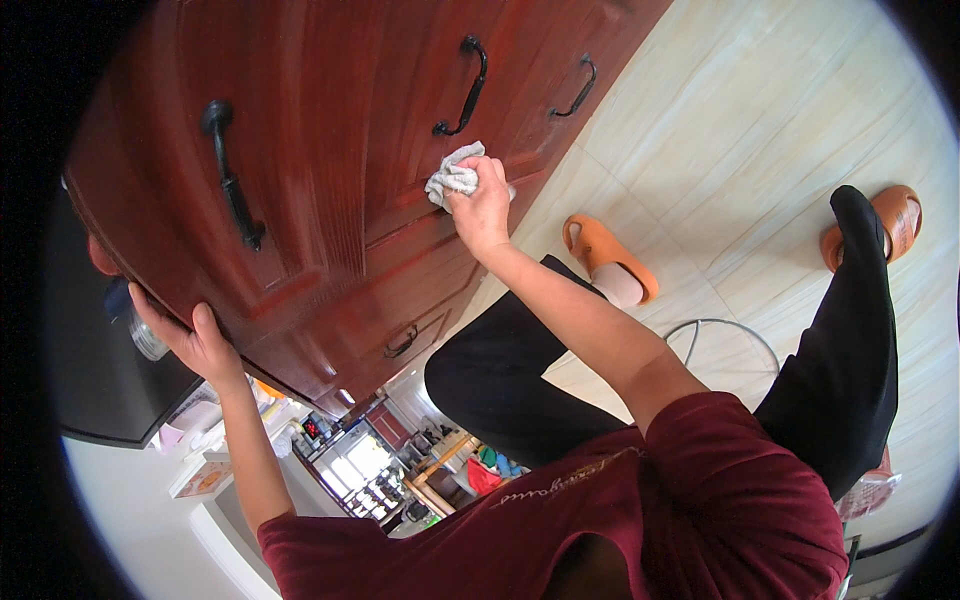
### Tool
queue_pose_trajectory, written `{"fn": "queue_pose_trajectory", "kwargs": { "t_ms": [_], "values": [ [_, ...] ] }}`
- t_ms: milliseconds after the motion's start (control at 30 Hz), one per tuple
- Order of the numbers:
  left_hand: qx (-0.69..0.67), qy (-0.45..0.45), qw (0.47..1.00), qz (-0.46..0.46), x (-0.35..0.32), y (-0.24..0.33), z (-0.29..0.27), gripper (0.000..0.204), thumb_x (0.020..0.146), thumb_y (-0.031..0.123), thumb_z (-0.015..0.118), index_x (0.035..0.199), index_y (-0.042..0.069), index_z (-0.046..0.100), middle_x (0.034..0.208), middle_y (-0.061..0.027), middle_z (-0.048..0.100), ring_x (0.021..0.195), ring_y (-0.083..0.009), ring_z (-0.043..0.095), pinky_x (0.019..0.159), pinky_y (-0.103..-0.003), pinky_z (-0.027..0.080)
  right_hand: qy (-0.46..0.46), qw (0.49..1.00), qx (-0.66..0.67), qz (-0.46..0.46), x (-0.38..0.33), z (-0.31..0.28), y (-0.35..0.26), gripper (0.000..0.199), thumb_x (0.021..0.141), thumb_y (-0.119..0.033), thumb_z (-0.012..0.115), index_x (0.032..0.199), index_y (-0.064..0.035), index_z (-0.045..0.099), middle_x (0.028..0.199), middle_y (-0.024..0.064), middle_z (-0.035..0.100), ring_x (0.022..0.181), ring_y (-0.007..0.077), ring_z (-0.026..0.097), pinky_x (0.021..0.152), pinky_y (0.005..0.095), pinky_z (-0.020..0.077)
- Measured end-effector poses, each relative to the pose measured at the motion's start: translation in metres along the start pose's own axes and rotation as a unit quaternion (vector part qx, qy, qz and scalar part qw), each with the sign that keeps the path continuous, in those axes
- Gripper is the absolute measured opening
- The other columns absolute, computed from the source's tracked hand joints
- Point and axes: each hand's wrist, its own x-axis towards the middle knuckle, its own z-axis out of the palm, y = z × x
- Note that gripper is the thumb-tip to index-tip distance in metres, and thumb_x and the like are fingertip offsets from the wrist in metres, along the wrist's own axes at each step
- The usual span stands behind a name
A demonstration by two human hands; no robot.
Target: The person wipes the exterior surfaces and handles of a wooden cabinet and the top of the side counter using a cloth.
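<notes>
A glossy red-brown wooden cabinet front [330,170] with raised panels and dark metal pull handles fills the upper left. My right hand [483,210] is closed around a crumpled white cloth [457,177] and presses it to the wood. Just beyond the cloth is a curved black handle [470,88]. My left hand [203,350] lies against the cabinet's left edge, thumb and fingers stretched apart. A longer dark handle [232,180] sits on the panel above this hand. Part of the left fingers is hard to make out along the edge.
Another handle [572,88] is near the cabinet's far right edge, and a small one [402,342] is on a lower panel. A black surface [110,370] with a clear jar [148,336] stands left. My orange slippers [605,255] rest on pale tiles, near a thin grey cable [725,322].
</notes>
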Motion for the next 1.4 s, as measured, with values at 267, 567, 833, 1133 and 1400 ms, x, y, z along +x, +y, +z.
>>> {"fn": "queue_pose_trajectory", "kwargs": {
  "t_ms": [267, 567, 833, 1133, 1400],
  "values": [
    [-0.004, -0.008, 1.000, -0.005, -0.003, 0.000, -0.001, 0.065, 0.089, 0.036, 0.047, 0.141, 0.008, 0.021, 0.143, -0.0128, 0.028, 0.129, -0.0271, 0.030, 0.108, -0.038, 0.021, -0.038, 0.997, 0.036, 0.050, -0.029, 0.034, -0.040, 0.028, 0.069, -0.003, 0.065, 0.093, 0.0001, 0.051, 0.089, 0.0189, 0.057, 0.087, 0.0348, 0.058, 0.078, 0.0355, 0.0457],
    [0.004, -0.002, 1.000, 0.008, 0.002, -0.003, -0.001, 0.068, 0.087, 0.040, 0.049, 0.141, 0.009, 0.021, 0.142, -0.0125, 0.029, 0.129, -0.0267, 0.031, 0.107, -0.037, 0.024, 0.046, 0.989, 0.035, 0.133, 0.003, 0.018, 0.009, 0.026, 0.074, -0.005, 0.062, 0.097, -0.0029, 0.051, 0.086, 0.0093, 0.061, 0.082, 0.0190, 0.060, 0.075, 0.0308, 0.0478],
    [-0.001, -0.010, 1.000, 0.002, 0.001, -0.003, -0.004, 0.069, 0.086, 0.036, 0.050, 0.141, 0.006, 0.021, 0.143, -0.0132, 0.028, 0.130, -0.0274, 0.030, 0.107, -0.037, 0.022, 0.017, 0.967, 0.242, 0.083, 0.012, 0.027, -0.024, 0.036, 0.072, -0.014, 0.071, 0.097, -0.0016, 0.048, 0.088, 0.0118, 0.059, 0.083, 0.0173, 0.057, 0.075, 0.0300, 0.0459],
    [0.004, -0.011, 1.000, 0.001, 0.001, -0.005, -0.006, 0.069, 0.086, 0.036, 0.051, 0.141, 0.006, 0.023, 0.144, -0.0128, 0.027, 0.131, -0.0272, 0.029, 0.108, -0.037, 0.021, 0.007, 0.919, 0.314, 0.236, 0.010, -0.003, -0.017, 0.028, 0.076, -0.009, 0.066, 0.101, -0.0017, 0.054, 0.093, 0.0056, 0.061, 0.083, 0.0142, 0.058, 0.073, 0.0280, 0.0478],
    [-0.009, -0.011, 1.000, -0.001, -0.002, 0.000, -0.002, 0.066, 0.089, 0.035, 0.048, 0.141, 0.007, 0.021, 0.144, -0.0134, 0.027, 0.130, -0.0275, 0.029, 0.107, -0.038, 0.019, -0.023, 0.996, 0.064, -0.057, -0.019, 0.014, -0.041, 0.032, 0.080, -0.010, 0.060, 0.103, 0.0020, 0.041, 0.102, 0.0187, 0.044, 0.097, 0.0312, 0.048, 0.086, 0.0383, 0.0381]
  ]
}}
